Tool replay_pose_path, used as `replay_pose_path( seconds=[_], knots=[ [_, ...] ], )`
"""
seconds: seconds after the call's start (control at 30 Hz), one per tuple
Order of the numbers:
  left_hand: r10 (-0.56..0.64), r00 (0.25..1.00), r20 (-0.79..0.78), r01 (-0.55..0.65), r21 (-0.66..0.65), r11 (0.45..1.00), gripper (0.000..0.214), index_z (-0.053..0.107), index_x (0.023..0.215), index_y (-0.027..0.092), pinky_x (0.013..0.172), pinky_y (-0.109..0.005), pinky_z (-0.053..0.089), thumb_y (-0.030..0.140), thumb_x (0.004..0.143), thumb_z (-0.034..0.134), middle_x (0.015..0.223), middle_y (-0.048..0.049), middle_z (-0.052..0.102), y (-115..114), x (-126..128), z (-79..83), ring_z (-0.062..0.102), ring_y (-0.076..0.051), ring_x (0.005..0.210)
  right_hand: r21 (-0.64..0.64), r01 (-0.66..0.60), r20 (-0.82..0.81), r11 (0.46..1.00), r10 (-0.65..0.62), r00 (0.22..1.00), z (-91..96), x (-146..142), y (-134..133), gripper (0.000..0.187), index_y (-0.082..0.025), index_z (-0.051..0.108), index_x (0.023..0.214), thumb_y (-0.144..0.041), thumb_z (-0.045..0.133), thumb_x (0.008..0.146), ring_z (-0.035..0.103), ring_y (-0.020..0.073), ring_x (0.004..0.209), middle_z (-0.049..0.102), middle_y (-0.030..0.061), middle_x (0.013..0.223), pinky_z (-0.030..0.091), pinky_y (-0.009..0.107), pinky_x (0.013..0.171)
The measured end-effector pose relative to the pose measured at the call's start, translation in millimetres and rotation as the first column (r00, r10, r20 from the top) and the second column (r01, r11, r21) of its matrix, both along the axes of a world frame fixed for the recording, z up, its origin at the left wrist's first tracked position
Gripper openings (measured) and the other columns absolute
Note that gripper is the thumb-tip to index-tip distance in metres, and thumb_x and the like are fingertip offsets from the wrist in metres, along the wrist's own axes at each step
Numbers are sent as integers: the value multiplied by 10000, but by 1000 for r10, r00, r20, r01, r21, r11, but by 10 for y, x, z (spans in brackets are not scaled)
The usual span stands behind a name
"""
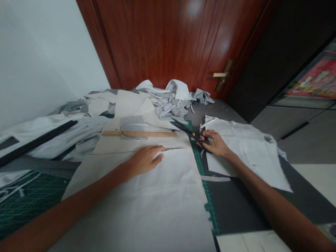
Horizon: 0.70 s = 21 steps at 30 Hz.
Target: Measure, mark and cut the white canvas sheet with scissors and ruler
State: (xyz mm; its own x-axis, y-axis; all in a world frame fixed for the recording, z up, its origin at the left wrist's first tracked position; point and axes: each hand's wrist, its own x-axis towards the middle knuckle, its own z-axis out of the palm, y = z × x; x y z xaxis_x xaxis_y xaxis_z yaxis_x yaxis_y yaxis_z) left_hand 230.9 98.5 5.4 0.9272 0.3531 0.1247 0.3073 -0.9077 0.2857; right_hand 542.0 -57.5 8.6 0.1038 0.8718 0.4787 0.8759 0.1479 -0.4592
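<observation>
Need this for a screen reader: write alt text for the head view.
A right hand holds black scissors at white cloth while a left hand presses pale fabric on a green cutting mat beside a wooden ruler; a wooden door stands behind.

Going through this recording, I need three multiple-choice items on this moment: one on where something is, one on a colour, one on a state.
1. Where does the wooden ruler lie?
A) Against the door
B) On the pale cloth beyond the left hand
C) Under the green cutting mat

2. What colour are the scissors?
A) Red
B) Yellow
C) Black

3. What is the right hand doing?
A) Holding the scissors
B) Lying flat on the ruler
C) Gripping the door handle

1: B, the ruler sits on the cloth.
2: C, the blades look black.
3: A, its fingers wrap the scissors.
</observation>
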Motion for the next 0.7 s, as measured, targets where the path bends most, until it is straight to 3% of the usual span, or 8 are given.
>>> replay_pose_path(
  seconds=[0.23,0.4,0.57,0.7],
  knots=[
    [71,997,-3,-71,-77,994,260,736,1097,231,935,-350,530,289,903,573,1109,-49,786,5,146,121,728,-266,1036,-110,-68,126,992,82,989,-87,140,-176,211,-233,497,730,-323,679,787,510,188,631,554,-14,642,353,352,713],
    [46,992,117,-16,-247,969,314,759,1157,209,979,-357,525,365,906,653,1169,-71,781,-33,423,14,728,-270,1080,-119,-112,134,987,127,983,-128,127,-212,181,-233,517,742,-335,664,774,503,192,637,551,-8,648,348,350,697],
    [44,967,252,80,-462,883,207,791,989,183,819,-269,547,333,885,693,1000,-53,810,2,484,-104,752,-223,936,-120,-112,219,986,136,966,-191,246,-360,171,-233,537,765,-336,673,750,512,215,667,560,9,675,349,359,691],
    [48,957,286,125,-557,821,215,793,999,174,818,-259,548,316,881,683,1006,-43,811,26,467,-108,752,-211,930,-134,-53,326,990,94,941,-167,407,-420,160,-231,552,779,-323,678,743,522,227,673,555,16,687,353,378,705]
  ],
)
